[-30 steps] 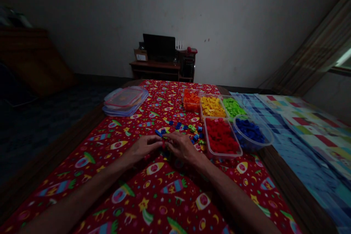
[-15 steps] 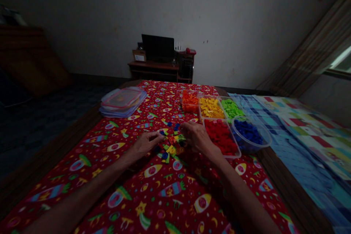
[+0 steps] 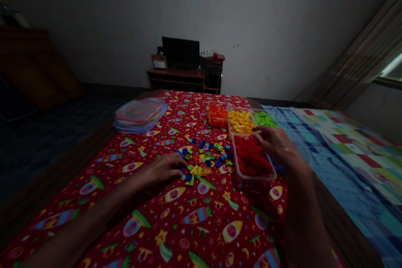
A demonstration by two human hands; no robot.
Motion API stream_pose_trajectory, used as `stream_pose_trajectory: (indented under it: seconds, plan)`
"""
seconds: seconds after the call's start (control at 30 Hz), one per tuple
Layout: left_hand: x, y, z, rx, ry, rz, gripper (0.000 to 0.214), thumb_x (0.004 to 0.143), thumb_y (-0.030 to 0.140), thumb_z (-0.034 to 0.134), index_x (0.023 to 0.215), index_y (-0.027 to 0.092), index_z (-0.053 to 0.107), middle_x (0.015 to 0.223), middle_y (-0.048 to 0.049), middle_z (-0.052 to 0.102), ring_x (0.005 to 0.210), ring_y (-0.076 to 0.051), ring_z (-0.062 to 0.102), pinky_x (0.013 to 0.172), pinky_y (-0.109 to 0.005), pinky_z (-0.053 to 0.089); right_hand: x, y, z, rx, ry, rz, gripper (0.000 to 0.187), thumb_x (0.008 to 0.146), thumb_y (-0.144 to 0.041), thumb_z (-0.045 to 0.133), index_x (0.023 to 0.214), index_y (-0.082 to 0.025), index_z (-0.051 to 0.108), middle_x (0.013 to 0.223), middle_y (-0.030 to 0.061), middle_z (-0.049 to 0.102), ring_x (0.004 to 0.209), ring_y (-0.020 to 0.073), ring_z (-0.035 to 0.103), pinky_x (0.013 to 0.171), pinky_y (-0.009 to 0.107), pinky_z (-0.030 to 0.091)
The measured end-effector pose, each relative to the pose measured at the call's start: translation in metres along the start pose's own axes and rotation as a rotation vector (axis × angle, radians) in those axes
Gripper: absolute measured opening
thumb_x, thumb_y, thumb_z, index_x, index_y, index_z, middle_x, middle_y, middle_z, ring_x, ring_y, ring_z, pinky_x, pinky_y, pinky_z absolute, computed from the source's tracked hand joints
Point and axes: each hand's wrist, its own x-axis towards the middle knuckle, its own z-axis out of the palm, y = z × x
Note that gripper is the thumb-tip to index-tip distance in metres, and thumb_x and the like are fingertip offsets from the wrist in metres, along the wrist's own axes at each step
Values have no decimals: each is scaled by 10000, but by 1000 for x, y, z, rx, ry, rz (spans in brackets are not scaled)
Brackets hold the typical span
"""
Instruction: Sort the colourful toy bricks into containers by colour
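Note:
My left hand [image 3: 166, 167] rests on the tablecloth at the left edge of a pile of small toy building bricks [image 3: 204, 160], fingers curled down beside blue pieces. Whether one is between its fingertips is too dark to tell. My right hand [image 3: 278, 144] is raised over the right part of the red brick box [image 3: 253, 159], its fingers bent together and pointing left; anything in them is hidden. Under that hand and wrist, the round tub of blue bricks [image 3: 279, 168] is mostly covered. Yellow, green, red, orange and blue pieces make up the pile.
Boxes of orange bricks [image 3: 217, 115], yellow bricks [image 3: 241, 121] and green bricks [image 3: 264, 119] stand behind the red ones. Stacked plastic lids [image 3: 141, 115] lie at the back left. A bed [image 3: 354, 150] adjoins the right side; a monitor [image 3: 181, 52] stands beyond.
My right hand has moved right, from the pile to above the red and blue containers, uncovering pieces. My left hand has shifted slightly left and lower, its fingers now curled down at the pile.

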Motion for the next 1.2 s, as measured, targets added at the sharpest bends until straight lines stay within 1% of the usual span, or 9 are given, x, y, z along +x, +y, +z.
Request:
stream_pose_trajectory:
  seconds: [0.1,0.33,0.4,0.57,0.67,0.77,0.93,1.07,1.2]
  plan:
    - [1,-1,6,22,14,8,226,808,322,579,973,214,689,1010,-47,666,909,-182,615,822,-280,482,6,-25,10,34,-22,-55,237,889,-269,494,1000,-177,682,738,49,680,628,131,574,580,230,368]
    - [7,11,10,72,168,33,239,885,378,514,928,193,659,935,-48,647,850,-176,605,774,-277,484,0,-68,73,-38,-361,-312,129,819,-92,524,809,-141,642,717,27,616,603,99,450,558,229,270]
    - [7,20,14,85,202,105,267,926,382,453,950,201,647,991,-53,628,917,-178,592,827,-286,476,-5,-72,90,-77,-378,-338,140,854,-108,497,842,-132,635,728,31,602,612,107,437,568,239,273]
    - [7,35,33,91,129,185,283,942,393,437,1081,210,603,1097,-74,588,994,-180,565,869,-294,476,-10,-70,114,-176,-341,-328,213,919,-126,414,925,-121,626,830,74,622,762,148,510,661,264,319]
    - [8,34,37,114,136,179,282,930,393,465,1087,195,590,1130,-90,572,1045,-202,542,886,-314,469,-9,-68,120,-194,-385,-311,198,907,-121,434,909,-120,632,803,75,623,770,153,531,670,267,326]
    - [7,35,31,103,108,163,257,930,392,465,1033,192,588,1052,-67,590,955,-185,562,834,-298,472,-8,-68,119,-189,-396,-307,187,899,-127,449,924,-124,634,822,78,633,780,156,545,666,269,327]
    - [12,55,23,137,102,150,226,948,328,423,1010,191,593,969,-49,607,870,-165,567,780,-277,459,-6,-73,110,-167,-364,-237,168,882,-144,469,970,-137,612,849,76,637,767,158,552,636,267,318]
    - [19,72,37,298,55,230,188,936,247,427,961,191,604,948,-57,603,867,-174,558,788,-284,457,-2,-71,105,-187,-341,-122,180,861,-153,487,994,-143,608,838,78,637,738,162,556,607,267,302]
    - [18,77,50,419,70,203,217,943,198,381,950,183,598,949,-67,595,851,-184,552,789,-306,460,1,-67,106,-188,-328,-91,191,869,-170,489,1016,-148,608,849,77,637,742,159,563,600,263,302]
